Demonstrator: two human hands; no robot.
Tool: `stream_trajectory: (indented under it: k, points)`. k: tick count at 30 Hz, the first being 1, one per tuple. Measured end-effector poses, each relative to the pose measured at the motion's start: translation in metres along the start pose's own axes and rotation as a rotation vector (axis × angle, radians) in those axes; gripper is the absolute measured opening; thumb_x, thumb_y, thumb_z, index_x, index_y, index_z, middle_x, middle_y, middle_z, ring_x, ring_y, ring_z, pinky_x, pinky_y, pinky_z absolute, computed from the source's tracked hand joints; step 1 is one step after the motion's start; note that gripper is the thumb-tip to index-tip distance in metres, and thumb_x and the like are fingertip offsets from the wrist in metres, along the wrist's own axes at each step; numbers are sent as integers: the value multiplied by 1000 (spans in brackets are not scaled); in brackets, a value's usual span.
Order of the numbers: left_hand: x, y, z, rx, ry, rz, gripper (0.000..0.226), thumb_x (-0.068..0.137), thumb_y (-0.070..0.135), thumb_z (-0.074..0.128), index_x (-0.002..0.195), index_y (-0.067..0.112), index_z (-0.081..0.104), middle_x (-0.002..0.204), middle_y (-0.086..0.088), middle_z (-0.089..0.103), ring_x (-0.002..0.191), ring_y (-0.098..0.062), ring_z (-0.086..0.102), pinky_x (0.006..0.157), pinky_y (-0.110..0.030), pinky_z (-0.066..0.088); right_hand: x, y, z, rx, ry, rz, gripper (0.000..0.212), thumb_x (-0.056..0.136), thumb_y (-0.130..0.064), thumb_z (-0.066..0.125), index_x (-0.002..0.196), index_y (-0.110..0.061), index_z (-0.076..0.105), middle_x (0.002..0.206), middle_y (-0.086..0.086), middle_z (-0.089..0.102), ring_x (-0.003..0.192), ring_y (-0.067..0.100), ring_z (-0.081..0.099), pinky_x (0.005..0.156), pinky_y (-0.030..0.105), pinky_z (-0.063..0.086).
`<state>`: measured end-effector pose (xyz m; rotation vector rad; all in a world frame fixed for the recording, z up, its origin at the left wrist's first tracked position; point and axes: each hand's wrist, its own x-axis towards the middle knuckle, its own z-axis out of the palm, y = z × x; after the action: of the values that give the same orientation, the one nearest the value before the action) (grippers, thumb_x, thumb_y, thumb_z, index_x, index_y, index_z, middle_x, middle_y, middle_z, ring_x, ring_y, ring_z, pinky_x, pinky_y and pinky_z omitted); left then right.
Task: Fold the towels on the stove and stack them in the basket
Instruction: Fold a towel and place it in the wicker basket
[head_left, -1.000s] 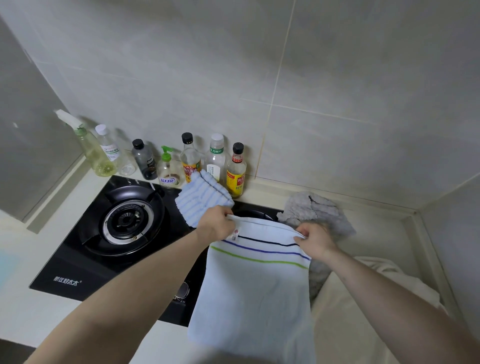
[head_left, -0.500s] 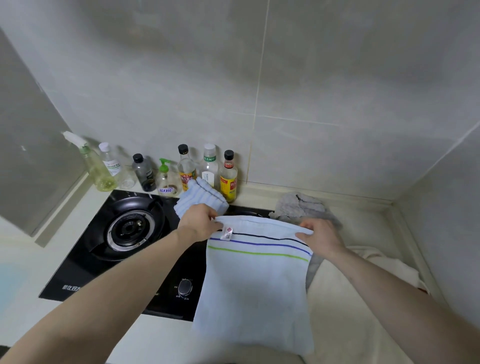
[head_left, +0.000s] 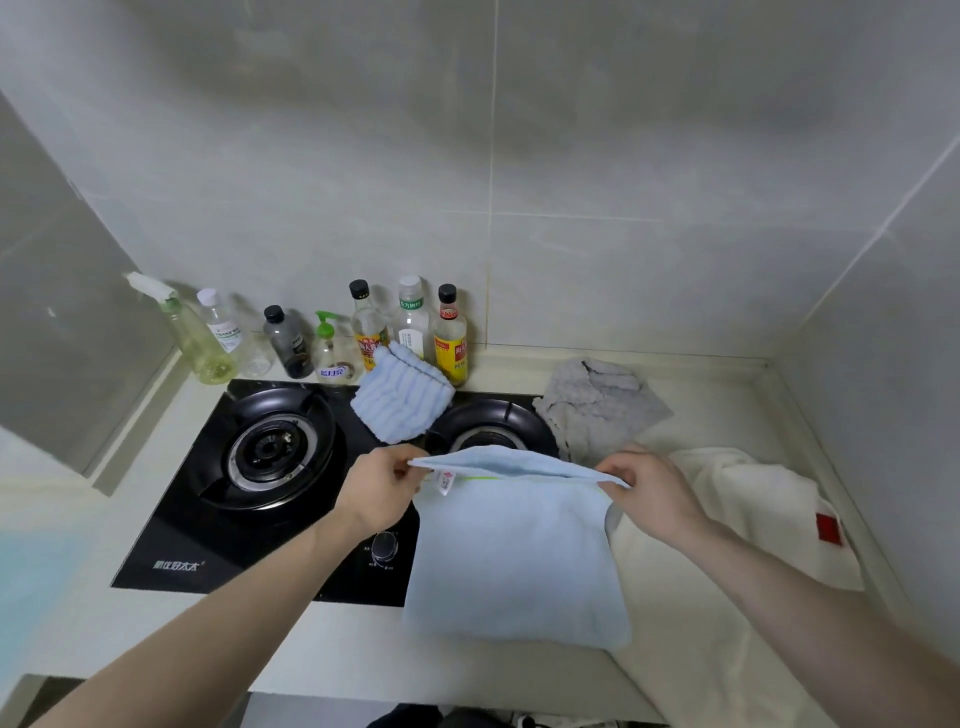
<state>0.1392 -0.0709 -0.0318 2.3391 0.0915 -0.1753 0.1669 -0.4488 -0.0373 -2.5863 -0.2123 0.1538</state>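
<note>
Fingers of the left hand (head_left: 382, 491) and right hand (head_left: 652, 491) pinch the top corners of a pale blue towel (head_left: 514, 561), which hangs in front of the black stove (head_left: 249, 519); a striped towel (head_left: 400, 402) and a grey towel (head_left: 597, 405) lie behind on the stove and desk (head_left: 717, 405)

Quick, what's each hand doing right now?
Left hand: pinching the left top corner of the light blue towel.
Right hand: pinching its right top corner.
</note>
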Motion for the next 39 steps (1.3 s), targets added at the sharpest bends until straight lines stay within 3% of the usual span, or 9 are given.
stream_trajectory:
  k: [2, 5, 12, 15, 18, 24, 27, 33, 39]
  points:
    - [-16, -3, 5, -90, 4, -36, 15, 95, 23, 64, 96, 33, 75, 77, 12, 74, 63, -5, 67, 63, -23, 54, -14, 2, 5, 27, 37, -21, 25, 81, -17, 72, 79, -41, 73, 83, -21, 64, 78, 1, 59, 69, 25, 48]
    - [-39, -8, 13, -218, -28, -126, 24, 89, 11, 66, 96, 32, 75, 79, 10, 74, 55, -11, 60, 57, -26, 50, -35, 5, 16, 63, 105, -36, 31, 78, -10, 72, 81, -40, 74, 86, -19, 62, 78, 4, 61, 72, 27, 51]
    - [-80, -44, 37, -170, -110, -216, 24, 86, 19, 65, 100, 36, 74, 89, 10, 77, 79, -13, 74, 81, -38, 61, -83, 17, 48, 34, 68, -108, 39, 75, 3, 70, 85, -34, 75, 91, -20, 58, 84, -3, 58, 74, 8, 40]
    - [-92, -54, 50, -109, -118, -255, 33, 85, 15, 61, 102, 41, 73, 86, 6, 77, 72, -12, 73, 72, -38, 63, -98, 21, 64, 26, 34, -85, 39, 76, 3, 69, 86, -34, 75, 92, -22, 57, 89, -2, 57, 80, 16, 46]
    - [-102, -54, 61, -61, -138, -270, 39, 86, 11, 54, 106, 40, 71, 77, 7, 74, 59, -8, 66, 57, -23, 56, -109, 26, 77, 12, 9, -65, 38, 77, 0, 66, 86, -36, 73, 93, -23, 55, 91, 1, 57, 82, 25, 49]
    - [-114, -62, 74, 48, -250, -328, 43, 85, 12, 50, 106, 46, 67, 98, 15, 73, 81, 0, 68, 75, -18, 56, -128, 35, 100, -2, -29, -32, 38, 73, -1, 65, 84, -36, 72, 92, -24, 53, 88, -1, 54, 79, 27, 48]
    - [-118, -64, 78, 107, -314, -352, 49, 81, 10, 48, 114, 42, 68, 104, 17, 68, 89, 0, 66, 75, -14, 53, -137, 44, 112, -21, -76, -28, 36, 71, -4, 67, 84, -37, 70, 91, -23, 52, 86, -1, 53, 78, 29, 47]
    - [-113, -67, 82, 223, -393, -327, 53, 84, 13, 46, 128, 35, 65, 118, 16, 53, 102, -6, 59, 90, -23, 52, -147, 59, 128, -24, -159, -7, 31, 72, -15, 67, 90, -39, 72, 93, -21, 56, 86, 8, 58, 77, 33, 54]
    - [-99, -29, 91, 376, -319, -75, 51, 86, 15, 52, 133, 34, 56, 133, 14, 37, 121, -9, 48, 84, -25, 50, -138, 45, 121, 36, -88, -15, 25, 74, -34, 67, 97, -38, 71, 100, -25, 58, 90, 2, 58, 81, 23, 49]
